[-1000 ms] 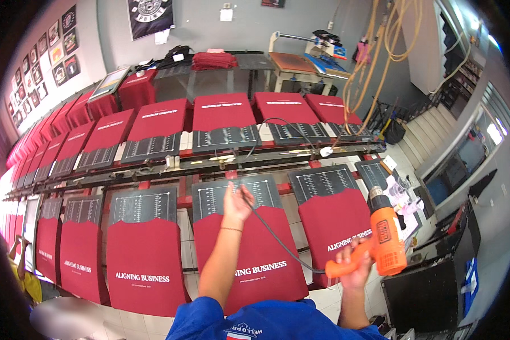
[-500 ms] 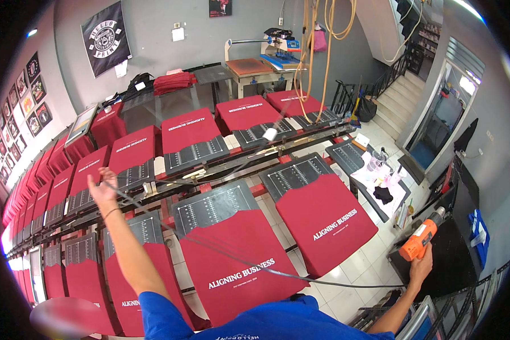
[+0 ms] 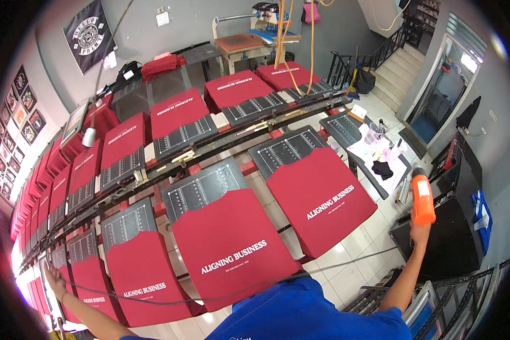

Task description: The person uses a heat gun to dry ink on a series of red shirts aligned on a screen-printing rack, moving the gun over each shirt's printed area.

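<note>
My right hand (image 3: 420,231) grips an orange heat gun (image 3: 423,198) out to the right, its nozzle pointing away. A dark cord (image 3: 232,287) stretches from near my right forearm, low across the printed shirts, to my left hand (image 3: 55,282). That hand is at the far left beside a pale-framed panel (image 3: 45,277); its fingers are blurred, so their hold on cord or frame is unclear. Dark red shirts with white lettering (image 3: 229,243) lie on black boards with ruled markings (image 3: 207,184). Another such shirt (image 3: 323,198) is between me and the heat gun.
A white fitting (image 3: 89,137) dangles from a cord at the left. Beyond the rail (image 3: 249,127) runs another row of shirts. At right are a cluttered side table (image 3: 399,175) and a black cabinet (image 3: 430,241). Yellow hoses (image 3: 280,39) hang at the back.
My left hand has swung down and to the far left from above the boards. The heat gun has risen and turned away. The hanging white fitting has shifted far left, and the cord lies lower.
</note>
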Available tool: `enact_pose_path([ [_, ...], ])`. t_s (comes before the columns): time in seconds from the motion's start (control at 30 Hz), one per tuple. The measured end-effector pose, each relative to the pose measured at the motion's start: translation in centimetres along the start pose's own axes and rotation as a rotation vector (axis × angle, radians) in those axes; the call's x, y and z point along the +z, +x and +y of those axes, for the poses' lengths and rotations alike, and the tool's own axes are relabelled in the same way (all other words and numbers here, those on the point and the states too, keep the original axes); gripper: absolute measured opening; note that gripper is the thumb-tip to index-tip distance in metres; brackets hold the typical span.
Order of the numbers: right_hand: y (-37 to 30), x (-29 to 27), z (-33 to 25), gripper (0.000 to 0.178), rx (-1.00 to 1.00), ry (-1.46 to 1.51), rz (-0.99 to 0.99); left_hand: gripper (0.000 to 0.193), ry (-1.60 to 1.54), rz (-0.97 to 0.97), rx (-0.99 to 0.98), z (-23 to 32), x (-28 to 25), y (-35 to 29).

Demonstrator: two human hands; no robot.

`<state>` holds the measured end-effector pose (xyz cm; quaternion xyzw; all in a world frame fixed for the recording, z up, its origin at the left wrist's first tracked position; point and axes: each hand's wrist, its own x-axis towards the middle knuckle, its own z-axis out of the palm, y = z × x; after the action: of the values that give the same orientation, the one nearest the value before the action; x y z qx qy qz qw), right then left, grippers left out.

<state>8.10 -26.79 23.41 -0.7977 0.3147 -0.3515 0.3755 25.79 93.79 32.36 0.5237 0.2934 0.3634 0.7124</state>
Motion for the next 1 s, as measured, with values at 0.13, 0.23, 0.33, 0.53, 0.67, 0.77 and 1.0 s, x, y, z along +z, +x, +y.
enact_pose_path([
  [0.13, 2.9, 5.8, -3.8, 0.02, 0.191, 0.203, -0.417, 0.037, 0.276, 0.374, 0.172, 1.7, -4.5, -10.9],
  [0.23, 5.6, 9.2, -3.6, 0.027, 0.243, 0.287, -0.741, 0.037, 0.445, 0.471, 0.216, 1.2, -6.8, -17.6],
  [0.33, 7.9, 11.5, -3.9, 0.035, 0.269, 0.338, -0.929, 0.038, 0.63, 0.55, 0.203, -0.8, -8.5, -24.5],
  [0.53, 13.7, 11.4, -2.1, 0.039, 0.511, 0.249, -1.028, 0.038, 1.054, 0.686, 0.107, -4.6, -11.0, -38.0],
  [0.67, 17.8, 11.0, 1.9, 0.041, 0.337, 0.36, -1.119, 0.038, 1.354, 0.74, -0.016, -5.8, -13.2, -45.4],
  [0.77, 19.5, 9.7, -0.1, 0.046, 0.43, 0.3, -1.107, 0.039, 1.57, 0.734, -0.137, -6.8, -14.8, -49.3],
  [1.0, 19.6, 11.6, 1.1, 0.044, 0.452, 0.215, -1.196, 0.039, 1.922, 0.46, -0.212, -14.6, -16.5, -53.6],
])
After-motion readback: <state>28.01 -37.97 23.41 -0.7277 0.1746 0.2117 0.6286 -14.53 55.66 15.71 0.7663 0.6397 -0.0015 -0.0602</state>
